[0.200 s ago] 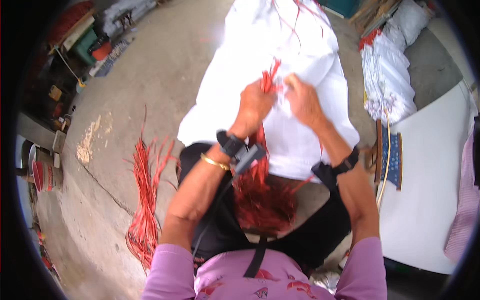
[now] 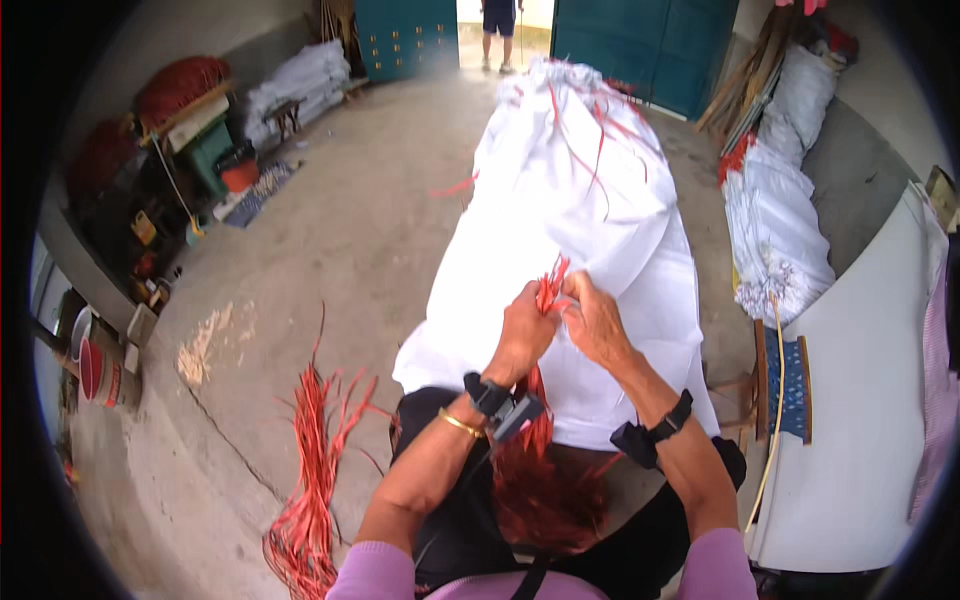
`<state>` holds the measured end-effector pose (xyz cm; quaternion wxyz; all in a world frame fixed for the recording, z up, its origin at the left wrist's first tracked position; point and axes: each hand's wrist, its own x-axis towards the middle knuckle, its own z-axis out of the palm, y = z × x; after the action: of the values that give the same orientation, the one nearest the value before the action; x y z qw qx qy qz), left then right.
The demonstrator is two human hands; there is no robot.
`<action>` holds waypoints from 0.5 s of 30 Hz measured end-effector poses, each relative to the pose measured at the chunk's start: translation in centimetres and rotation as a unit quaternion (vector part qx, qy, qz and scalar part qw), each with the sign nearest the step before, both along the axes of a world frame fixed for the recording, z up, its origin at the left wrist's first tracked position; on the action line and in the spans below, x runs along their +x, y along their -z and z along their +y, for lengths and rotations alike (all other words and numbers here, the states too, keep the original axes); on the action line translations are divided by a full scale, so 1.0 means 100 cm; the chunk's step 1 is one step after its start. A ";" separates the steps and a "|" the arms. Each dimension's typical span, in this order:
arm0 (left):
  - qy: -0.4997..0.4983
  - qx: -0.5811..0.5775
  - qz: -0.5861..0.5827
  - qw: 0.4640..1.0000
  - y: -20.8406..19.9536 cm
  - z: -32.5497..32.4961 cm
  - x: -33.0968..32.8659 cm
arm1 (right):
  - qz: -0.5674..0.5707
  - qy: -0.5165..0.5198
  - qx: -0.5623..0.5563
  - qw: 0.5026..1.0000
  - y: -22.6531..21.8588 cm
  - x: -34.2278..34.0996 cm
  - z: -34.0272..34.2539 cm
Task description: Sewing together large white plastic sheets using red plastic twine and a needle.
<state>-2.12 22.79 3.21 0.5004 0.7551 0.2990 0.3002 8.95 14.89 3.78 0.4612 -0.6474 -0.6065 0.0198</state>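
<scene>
My left hand (image 2: 526, 326) is wrapped round a bunch of red plastic strips (image 2: 552, 284), whose ends stick up above the fist. Its long tail (image 2: 548, 500) hangs down between my knees. Close against it, my right hand (image 2: 597, 318) has bent fingers pinching at a red strip from the bunch. Both hands are over a pile of white woven sacks (image 2: 520, 225) that stretches away in front of me. Loose red strips (image 2: 600, 125) lie across the far part of the pile.
A second bundle of red strips (image 2: 310, 470) lies on the floor at left. On the right stand a blue-topped stool (image 2: 787, 390), a white board (image 2: 850, 420) and bundled white sacks (image 2: 775, 215). Buckets (image 2: 105, 378) line the left. Beyond, a person (image 2: 499, 25) stands in the doorway between green doors.
My view has tilted up, bringing the doorway and the person there into sight. My right hand has come closer to the strips; my left still grips them.
</scene>
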 end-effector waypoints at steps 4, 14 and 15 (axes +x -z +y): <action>0.013 0.008 -0.124 0.992 0.004 -0.010 -0.010 | -0.060 0.062 -0.067 0.994 -0.017 -0.022 -0.005; 0.043 -0.397 -0.203 0.894 -0.019 0.011 -0.001 | 0.156 0.189 -0.007 0.970 0.034 -0.047 -0.047; 0.046 -0.399 -0.194 0.895 -0.018 0.009 -0.003 | 0.163 0.195 -0.008 0.967 0.038 -0.040 -0.038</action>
<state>-2.40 23.68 4.98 0.8211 0.4314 0.2553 0.2728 4.96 11.08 0.01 0.5435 -0.7447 -0.3853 0.0392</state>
